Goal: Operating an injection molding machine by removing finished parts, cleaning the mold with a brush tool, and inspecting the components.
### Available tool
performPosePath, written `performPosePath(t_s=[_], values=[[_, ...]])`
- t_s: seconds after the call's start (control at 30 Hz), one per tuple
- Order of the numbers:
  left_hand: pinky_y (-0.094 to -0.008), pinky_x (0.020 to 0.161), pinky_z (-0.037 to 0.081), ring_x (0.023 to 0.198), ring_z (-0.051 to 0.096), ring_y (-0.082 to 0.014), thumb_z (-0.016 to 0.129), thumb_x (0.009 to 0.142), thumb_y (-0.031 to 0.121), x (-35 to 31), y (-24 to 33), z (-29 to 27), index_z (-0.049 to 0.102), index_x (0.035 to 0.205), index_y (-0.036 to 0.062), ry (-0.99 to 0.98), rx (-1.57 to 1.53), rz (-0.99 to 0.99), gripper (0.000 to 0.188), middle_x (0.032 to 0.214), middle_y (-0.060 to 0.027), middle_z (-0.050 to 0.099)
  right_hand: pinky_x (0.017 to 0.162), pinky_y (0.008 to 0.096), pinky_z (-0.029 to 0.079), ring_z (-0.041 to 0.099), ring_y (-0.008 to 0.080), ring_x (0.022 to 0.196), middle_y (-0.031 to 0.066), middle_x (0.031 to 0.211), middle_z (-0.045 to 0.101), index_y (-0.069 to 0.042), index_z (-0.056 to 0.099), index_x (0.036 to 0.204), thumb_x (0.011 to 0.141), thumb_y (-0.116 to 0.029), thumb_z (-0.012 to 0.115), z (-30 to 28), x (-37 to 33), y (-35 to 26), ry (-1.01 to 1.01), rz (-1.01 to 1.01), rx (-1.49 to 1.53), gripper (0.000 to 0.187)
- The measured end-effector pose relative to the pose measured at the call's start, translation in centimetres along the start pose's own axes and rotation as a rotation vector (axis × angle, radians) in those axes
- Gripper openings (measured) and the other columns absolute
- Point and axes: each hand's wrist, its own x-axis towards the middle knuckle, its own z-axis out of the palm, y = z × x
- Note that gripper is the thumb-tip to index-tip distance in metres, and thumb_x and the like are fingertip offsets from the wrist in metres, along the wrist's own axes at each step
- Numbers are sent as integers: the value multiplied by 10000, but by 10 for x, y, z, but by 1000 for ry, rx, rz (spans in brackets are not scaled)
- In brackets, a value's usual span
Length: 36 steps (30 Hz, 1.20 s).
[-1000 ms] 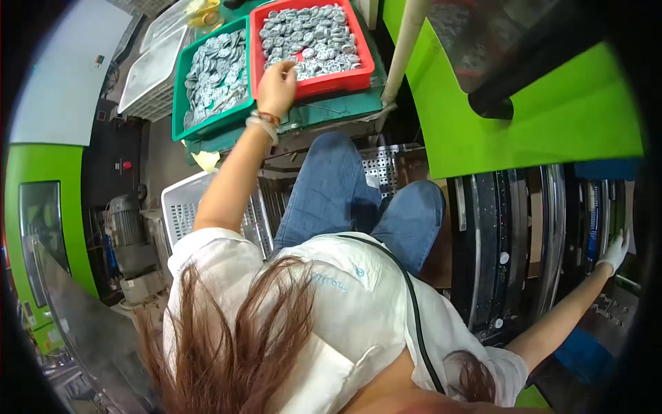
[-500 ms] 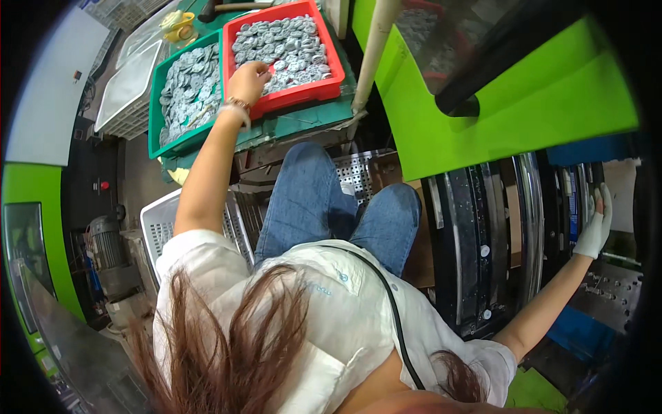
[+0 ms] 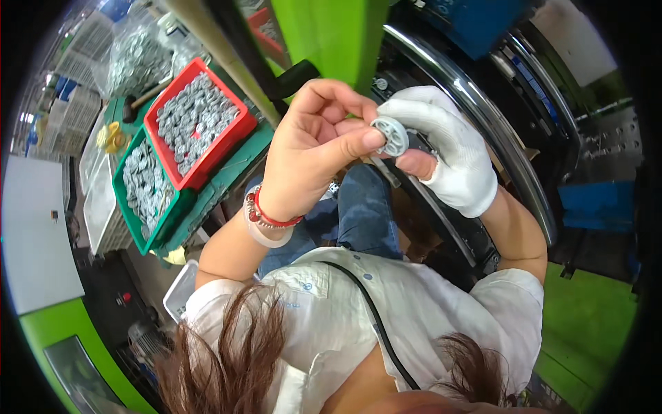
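Left hand (image 3: 308,143) and gloved right hand (image 3: 452,148) both pinch a grey disc (image 3: 394,137) at one o'clock; red tray (image 3: 215,157) at ten.

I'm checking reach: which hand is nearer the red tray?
Left. The left hand is to the right of the red tray, pinching a grey wheel-shaped part; the gloved right hand is farther right.

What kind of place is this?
Probably a factory: there's a big bright green machine, plus a red tray and green tray heaped with little grey round parts that look alike.
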Motion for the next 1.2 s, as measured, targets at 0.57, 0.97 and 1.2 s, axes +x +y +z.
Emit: performPosePath(t_s=[0.57,0.97,1.2], values=[[-329,774,578,895,657,-216,649,836,-55,7,-23,33,396,992,59,-16,-111,-217,318,1065,-150,585,828,322,491,598,221,982,136,1166,572,-6,572,1186,827,-277,715,-44,-27,1,-60,-28,89,472],[-394,810,566,870,610,-246,498,909,-15,15,20,20,394,1151,-3,-100,1330,1667,264,1066,-197,530,769,271,494,601,137,907,66,1040,620,-58,598,1167,858,-160,683,-205,-35,43,876,-249,-31,336],[-265,680,433,839,520,-136,462,978,134,62,47,-2,357,1290,-32,407,1124,1081,369,1043,-101,534,880,256,476,634,133,1001,67,1101,667,-88,607,1209,859,-144,660,-374,12,150,1203,109,-451,359]])
